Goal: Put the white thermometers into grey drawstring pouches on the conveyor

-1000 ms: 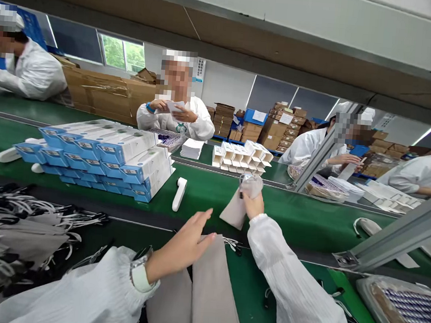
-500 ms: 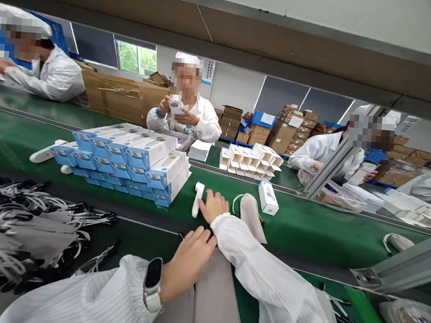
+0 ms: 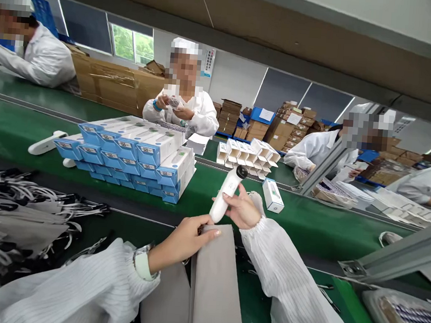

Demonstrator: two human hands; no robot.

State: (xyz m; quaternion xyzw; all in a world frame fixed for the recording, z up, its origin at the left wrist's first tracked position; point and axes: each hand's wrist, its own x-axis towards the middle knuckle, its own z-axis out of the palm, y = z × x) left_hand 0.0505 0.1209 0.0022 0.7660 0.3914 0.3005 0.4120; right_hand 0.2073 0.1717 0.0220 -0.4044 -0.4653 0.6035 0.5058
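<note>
One left bare hand [image 3: 179, 239], one right bare hand [image 3: 248, 211], one pale-green-banded wristwatch [image 3: 142, 265] and two broad, flat grey fabric pieces [image 3: 217, 286] occupy the foreground, with at least two elongated white plastic devices [image 3: 223, 199]. Mid-field: one stack of blue-and-white cardboard boxes [image 3: 127, 149], individual units too overlapped to count; one separate small white oblong box [image 3: 272, 195]; one cluster of open white cartons [image 3: 244, 154], likewise uncountable. Background: four white-clad co-workers [image 3: 202, 111] and one two-paned window [image 3: 131, 44]; grey white-corded pouches [image 3: 19, 228], left, are numerous but too tangled to count.
</note>
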